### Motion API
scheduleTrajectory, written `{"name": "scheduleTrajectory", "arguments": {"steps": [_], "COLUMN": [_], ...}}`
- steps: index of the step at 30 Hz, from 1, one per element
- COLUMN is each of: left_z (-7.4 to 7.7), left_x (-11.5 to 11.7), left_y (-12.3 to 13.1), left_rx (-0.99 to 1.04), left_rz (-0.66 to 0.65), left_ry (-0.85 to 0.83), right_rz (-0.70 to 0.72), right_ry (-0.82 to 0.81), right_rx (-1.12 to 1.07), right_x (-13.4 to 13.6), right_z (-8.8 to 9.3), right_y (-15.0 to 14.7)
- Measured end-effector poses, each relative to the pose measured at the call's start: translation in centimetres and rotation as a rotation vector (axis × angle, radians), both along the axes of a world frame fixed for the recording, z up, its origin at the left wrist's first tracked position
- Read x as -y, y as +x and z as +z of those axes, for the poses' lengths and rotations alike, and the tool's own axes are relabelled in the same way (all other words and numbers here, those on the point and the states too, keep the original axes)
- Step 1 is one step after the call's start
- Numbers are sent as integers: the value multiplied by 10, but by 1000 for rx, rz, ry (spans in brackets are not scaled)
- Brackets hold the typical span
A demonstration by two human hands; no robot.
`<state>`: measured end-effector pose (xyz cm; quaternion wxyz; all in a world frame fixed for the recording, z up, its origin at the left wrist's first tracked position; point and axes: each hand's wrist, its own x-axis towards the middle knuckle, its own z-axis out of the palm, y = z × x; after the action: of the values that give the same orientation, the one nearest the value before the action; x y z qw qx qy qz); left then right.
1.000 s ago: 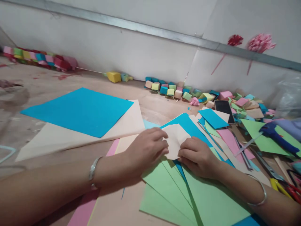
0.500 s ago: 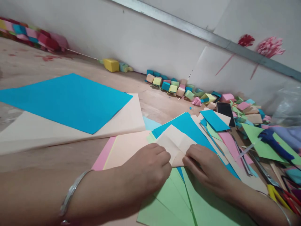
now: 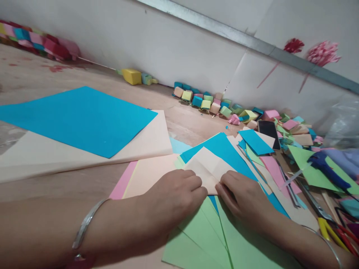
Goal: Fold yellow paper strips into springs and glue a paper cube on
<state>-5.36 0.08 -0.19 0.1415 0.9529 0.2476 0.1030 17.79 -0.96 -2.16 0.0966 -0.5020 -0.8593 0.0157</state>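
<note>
A small cream sheet of paper (image 3: 206, 163) with crossing crease lines lies between my hands, its near edge folded over. My left hand (image 3: 179, 194) is closed on the left part of that edge, fingers curled and thumb pressed along it. Closed on the right part is my right hand (image 3: 238, 190), with its fingertips pinching the paper. Beneath are blue paper (image 3: 224, 149) and green sheets (image 3: 202, 235). The fingertips of both hands are partly hidden behind the knuckles.
At left a large blue sheet (image 3: 84, 119) overlaps cream paper (image 3: 151, 142). Small paper boxes (image 3: 206, 104) line the wall. To the right are a phone (image 3: 269, 133), a glue gun (image 3: 331, 170), scissors (image 3: 328, 228) and paper strips (image 3: 275, 172). Two paper flowers (image 3: 322, 54) hang on the wall.
My left thumb has slid right along the folded near edge, closer to my right hand. My right hand has shifted slightly left. The paper stays in about the same place.
</note>
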Motion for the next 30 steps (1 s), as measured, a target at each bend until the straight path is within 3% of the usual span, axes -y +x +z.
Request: {"name": "scheduleTrajectory", "arguments": {"steps": [6, 21, 30], "left_z": [-7, -7, -12], "left_x": [-5, -3, -2], "left_y": [0, 5, 7], "left_rx": [4, -58, -52], "left_rz": [-56, 1, -36], "left_ry": [16, 21, 171], "right_rz": [-18, -21, -40], "right_ry": [-23, -55, -106], "right_rx": [15, 63, 58], "right_x": [-1, -3, -5], "right_z": [1, 1, 5], "right_y": [-2, -4, -6]}}
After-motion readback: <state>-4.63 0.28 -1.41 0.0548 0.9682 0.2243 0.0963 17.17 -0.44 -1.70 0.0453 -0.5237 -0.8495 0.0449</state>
